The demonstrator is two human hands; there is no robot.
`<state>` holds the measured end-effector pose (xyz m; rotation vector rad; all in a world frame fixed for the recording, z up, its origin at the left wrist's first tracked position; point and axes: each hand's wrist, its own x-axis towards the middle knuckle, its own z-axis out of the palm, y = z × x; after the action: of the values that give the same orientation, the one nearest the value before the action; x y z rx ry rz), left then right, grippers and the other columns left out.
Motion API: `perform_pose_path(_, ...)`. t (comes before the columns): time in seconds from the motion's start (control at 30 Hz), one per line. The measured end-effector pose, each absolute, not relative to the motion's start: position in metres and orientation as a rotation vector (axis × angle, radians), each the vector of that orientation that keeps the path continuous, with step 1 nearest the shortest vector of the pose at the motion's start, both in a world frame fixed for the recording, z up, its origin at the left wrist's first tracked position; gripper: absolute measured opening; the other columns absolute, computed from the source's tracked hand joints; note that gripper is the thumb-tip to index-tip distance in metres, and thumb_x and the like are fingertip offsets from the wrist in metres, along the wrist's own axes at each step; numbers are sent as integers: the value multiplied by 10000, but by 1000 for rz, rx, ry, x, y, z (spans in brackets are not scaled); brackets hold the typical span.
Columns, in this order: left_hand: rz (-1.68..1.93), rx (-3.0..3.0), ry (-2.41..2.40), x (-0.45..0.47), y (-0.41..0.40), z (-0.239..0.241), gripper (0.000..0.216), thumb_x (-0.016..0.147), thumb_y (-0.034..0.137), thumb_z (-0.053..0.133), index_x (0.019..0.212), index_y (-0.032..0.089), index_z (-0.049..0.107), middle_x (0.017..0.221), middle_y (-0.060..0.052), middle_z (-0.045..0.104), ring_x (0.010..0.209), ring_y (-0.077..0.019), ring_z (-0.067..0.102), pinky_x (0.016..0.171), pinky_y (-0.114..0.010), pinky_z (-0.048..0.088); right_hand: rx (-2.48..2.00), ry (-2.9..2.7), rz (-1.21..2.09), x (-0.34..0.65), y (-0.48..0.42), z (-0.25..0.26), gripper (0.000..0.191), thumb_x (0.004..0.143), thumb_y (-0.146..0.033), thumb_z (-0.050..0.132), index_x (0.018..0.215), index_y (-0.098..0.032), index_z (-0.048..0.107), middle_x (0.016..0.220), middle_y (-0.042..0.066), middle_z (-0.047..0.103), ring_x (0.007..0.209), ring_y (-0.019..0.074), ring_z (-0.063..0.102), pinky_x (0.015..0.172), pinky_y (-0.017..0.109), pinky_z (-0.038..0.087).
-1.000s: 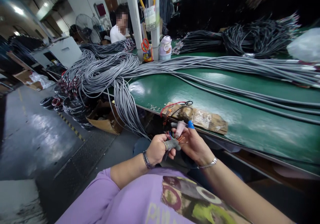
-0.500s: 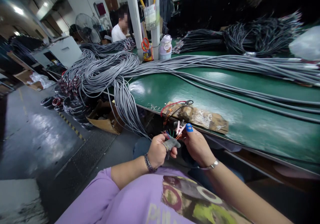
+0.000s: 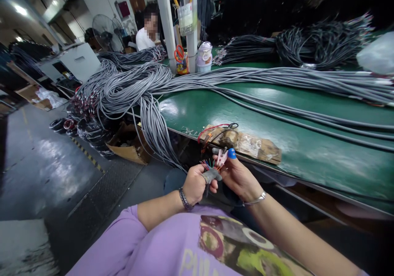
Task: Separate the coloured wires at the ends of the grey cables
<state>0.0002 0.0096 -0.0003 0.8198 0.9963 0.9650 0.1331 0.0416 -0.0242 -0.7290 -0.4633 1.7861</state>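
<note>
My left hand (image 3: pixel 193 184) is closed round the end of a grey cable (image 3: pixel 211 176), with a grey cover on the thumb. A fan of thin coloured wires (image 3: pixel 207 163) sticks up out of the cable end. My right hand (image 3: pixel 238 176) is closed on a small pink cutter (image 3: pixel 221 158) whose tip sits at the coloured wires; its forefinger wears a blue cap (image 3: pixel 231 153). Both hands are held close together just below the near edge of the green bench (image 3: pixel 277 116).
A big bundle of grey cables (image 3: pixel 138 87) lies across the bench and hangs over its left end. A brown taped block (image 3: pixel 246 143) with red and black wires lies near the edge. Dark cable bundles (image 3: pixel 308 46), a white post (image 3: pixel 166 21), a pale jar (image 3: pixel 203 57). Another person (image 3: pixel 147 34) sits far back.
My right hand has brought the pink cutter closer to the coloured wires and tilted it. My left hand has kept hold of the cable end, almost still.
</note>
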Motion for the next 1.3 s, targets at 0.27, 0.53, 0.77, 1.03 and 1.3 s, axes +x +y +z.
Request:
perform_pose_path(0.27, 969, 875, 977, -5, -1, -1, 428, 641, 521, 729, 696, 116, 602, 473, 4, 557, 371, -81, 472, 394, -208, 373, -760, -472, 1800, 139, 34, -15, 321, 771, -541, 671, 827, -226, 700, 791, 27, 712, 632, 148, 616, 591, 276, 516)
perform_pose_path(0.53, 1074, 852, 1000, 0, 0, -3, 384, 662, 479, 721, 723, 122, 590, 499, 8, 576, 389, -86, 499, 418, -211, 398, -825, -414, 1766, 138, 34, -13, 255, 725, -460, 749, 778, -215, 698, 820, 27, 720, 674, 137, 625, 601, 251, 525)
perform_pose_path(0.77, 1093, 829, 1008, 6, 2, -3, 379, 666, 476, 715, 714, 130, 568, 499, 13, 574, 380, -80, 492, 412, -203, 387, -799, -495, 1800, 139, 34, -13, 302, 704, -484, 764, 720, -197, 668, 638, -9, 631, 574, 121, 565, 569, 259, 499)
perform_pose_path(1.03, 1044, 781, 1015, 8, 3, -3, 374, 663, 472, 717, 717, 130, 575, 503, 9, 574, 374, -77, 481, 398, -202, 388, -734, -567, 1863, 144, 33, -11, 279, 775, -474, 691, 854, -209, 717, 775, 48, 702, 640, 187, 607, 598, 333, 496)
perform_pose_path(1.3, 1029, 762, 1023, 9, 1, 0, 393, 635, 482, 730, 688, 128, 568, 491, 7, 562, 376, -76, 473, 382, -195, 369, -724, -541, 1935, 142, 33, -13, 330, 712, -521, 726, 850, -221, 724, 730, 34, 695, 581, 189, 587, 531, 339, 484)
